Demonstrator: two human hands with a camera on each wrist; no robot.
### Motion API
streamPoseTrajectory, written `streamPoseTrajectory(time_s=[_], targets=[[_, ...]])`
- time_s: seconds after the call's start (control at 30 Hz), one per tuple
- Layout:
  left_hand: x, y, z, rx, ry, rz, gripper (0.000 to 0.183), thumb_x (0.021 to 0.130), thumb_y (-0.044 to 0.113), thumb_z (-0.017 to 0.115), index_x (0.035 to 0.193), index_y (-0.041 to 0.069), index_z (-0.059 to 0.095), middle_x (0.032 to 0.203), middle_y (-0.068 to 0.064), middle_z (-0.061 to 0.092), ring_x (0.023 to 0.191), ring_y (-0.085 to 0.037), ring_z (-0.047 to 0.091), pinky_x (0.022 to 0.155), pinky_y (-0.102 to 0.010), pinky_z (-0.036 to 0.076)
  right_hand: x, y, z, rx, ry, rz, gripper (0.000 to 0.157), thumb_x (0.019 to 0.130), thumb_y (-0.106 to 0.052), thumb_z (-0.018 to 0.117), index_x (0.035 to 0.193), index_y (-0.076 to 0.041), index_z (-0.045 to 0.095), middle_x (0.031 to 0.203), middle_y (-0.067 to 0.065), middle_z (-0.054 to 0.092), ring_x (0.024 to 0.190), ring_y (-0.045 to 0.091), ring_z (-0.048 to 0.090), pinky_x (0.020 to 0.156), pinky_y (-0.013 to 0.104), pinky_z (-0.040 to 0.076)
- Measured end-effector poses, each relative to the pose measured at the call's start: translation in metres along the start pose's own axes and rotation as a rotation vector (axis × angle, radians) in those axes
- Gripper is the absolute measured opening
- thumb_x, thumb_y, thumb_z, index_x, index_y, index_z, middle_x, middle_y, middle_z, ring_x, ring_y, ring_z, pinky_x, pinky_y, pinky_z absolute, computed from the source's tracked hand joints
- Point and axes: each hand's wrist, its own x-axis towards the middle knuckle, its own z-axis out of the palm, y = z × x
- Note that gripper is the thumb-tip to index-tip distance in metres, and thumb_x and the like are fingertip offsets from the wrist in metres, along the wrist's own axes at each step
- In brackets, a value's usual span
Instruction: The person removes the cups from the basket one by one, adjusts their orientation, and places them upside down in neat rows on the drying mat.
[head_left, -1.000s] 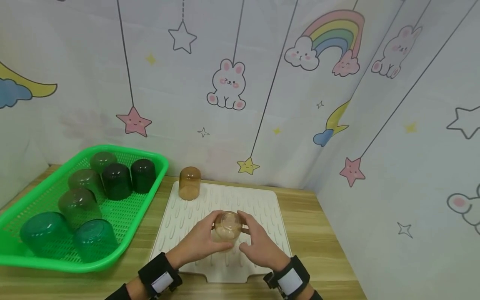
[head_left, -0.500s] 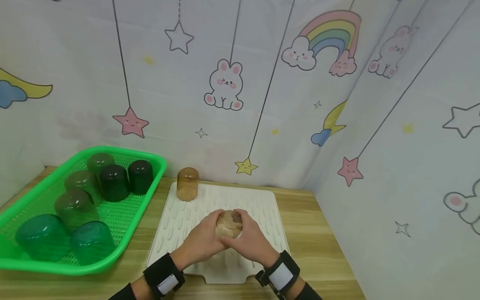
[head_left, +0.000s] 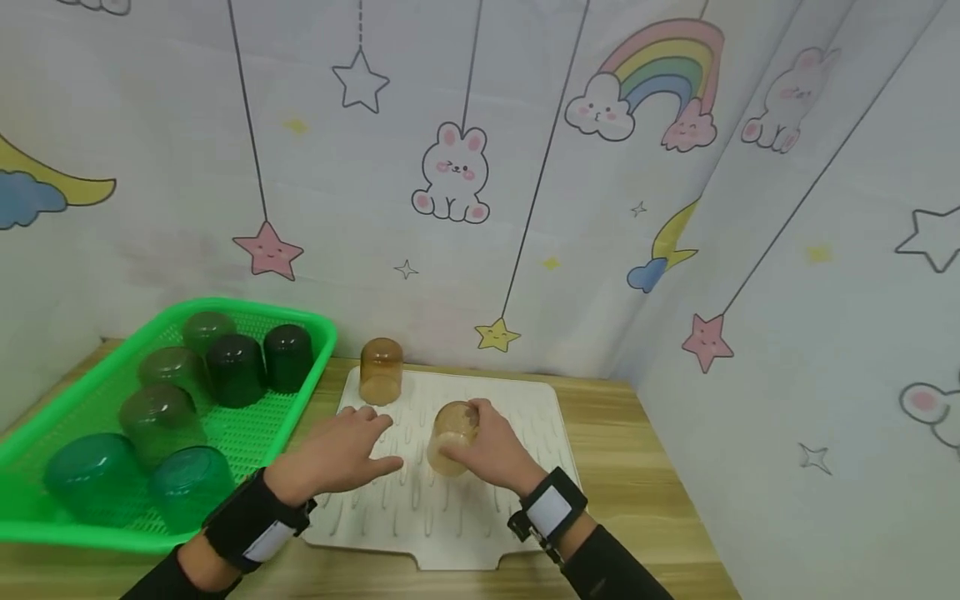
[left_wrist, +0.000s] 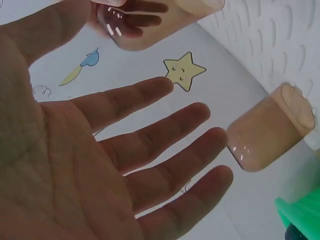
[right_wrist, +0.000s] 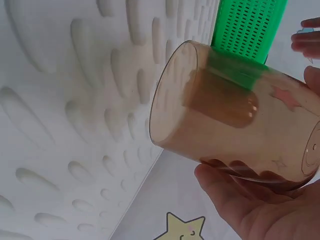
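My right hand (head_left: 491, 450) grips a light amber glass (head_left: 448, 437), turned bottom up, over the middle of the white ridged drying tray (head_left: 457, 533). In the right wrist view the rim of this glass (right_wrist: 220, 110) faces the tray surface, close to it, with thumb and fingers on opposite sides. My left hand (head_left: 337, 454) is over the tray's left side, apart from the glass, fingers spread and holding nothing. Beyond it, a second amber glass (head_left: 381, 371) stands upside down at the tray's far left corner. The left wrist view shows that glass (left_wrist: 270, 130) past my fingertips.
To the left is a green mesh basket (head_left: 321, 358) with several upturned glasses, among them teal glasses (head_left: 191, 483) and dark glasses (head_left: 236, 371). A printed curtain (head_left: 450, 283) rises behind the wooden table (head_left: 622, 467) and along its right side.
Both hands were around the amber glass; the left has let go and drawn away to the left. The right hand still holds the glass, now slightly farther from me.
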Motion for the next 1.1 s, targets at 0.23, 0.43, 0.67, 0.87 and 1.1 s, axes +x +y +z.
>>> streamPoseTrajectory(time_s=[0.23,0.43,0.67,0.87,1.1], targets=[[-0.005,-0.014,-0.009,0.067,-0.030,-0.051,0.052,0.084,0.045,0.062,0.113,0.002,0.059,0.097,-0.015,0.059,0.084,-0.029,0.056,0.066,-0.041,0.049,0.034,0.009,-0.010,-0.078,0.024,0.068,0.083,0.077,-0.049,0.068,0.134,0.001,0.035,0.125,0.019,0.050,0.107,0.024,0.050,0.085,0.042,0.047],[-0.015,-0.020,-0.009,0.063,-0.091,-0.062,0.052,0.084,0.045,0.062,0.113,0.002,0.060,0.100,-0.016,0.059,0.090,-0.030,0.055,0.072,-0.047,0.049,0.061,0.017,-0.009,-0.058,0.061,0.132,0.082,0.074,-0.046,0.071,0.131,0.002,0.038,0.122,0.020,0.052,0.105,0.028,0.051,0.084,0.044,0.047],[-0.023,-0.023,0.004,-0.041,-0.180,-0.011,0.047,0.083,0.040,0.065,0.111,0.003,0.060,0.098,-0.014,0.060,0.084,-0.029,0.055,0.073,-0.047,0.048,0.078,0.023,-0.004,0.015,0.075,0.195,0.082,0.074,-0.041,0.073,0.131,0.005,0.036,0.122,0.022,0.050,0.106,0.029,0.050,0.085,0.044,0.047],[-0.026,-0.024,0.006,-0.070,-0.186,-0.027,0.046,0.081,0.038,0.068,0.112,0.005,0.060,0.100,-0.012,0.058,0.085,-0.027,0.055,0.071,-0.046,0.048,0.095,0.022,-0.002,-0.004,0.082,0.178,0.082,0.075,-0.045,0.070,0.131,0.005,0.035,0.119,0.020,0.052,0.103,0.027,0.051,0.084,0.042,0.048],[-0.025,-0.025,0.011,-0.040,-0.173,-0.003,0.043,0.081,0.040,0.068,0.109,0.008,0.061,0.097,-0.009,0.058,0.083,-0.027,0.054,0.069,-0.045,0.047,0.108,0.022,0.001,-0.016,0.087,0.198,0.083,0.075,-0.044,0.070,0.132,0.004,0.034,0.117,0.018,0.053,0.099,0.025,0.053,0.082,0.041,0.049]])
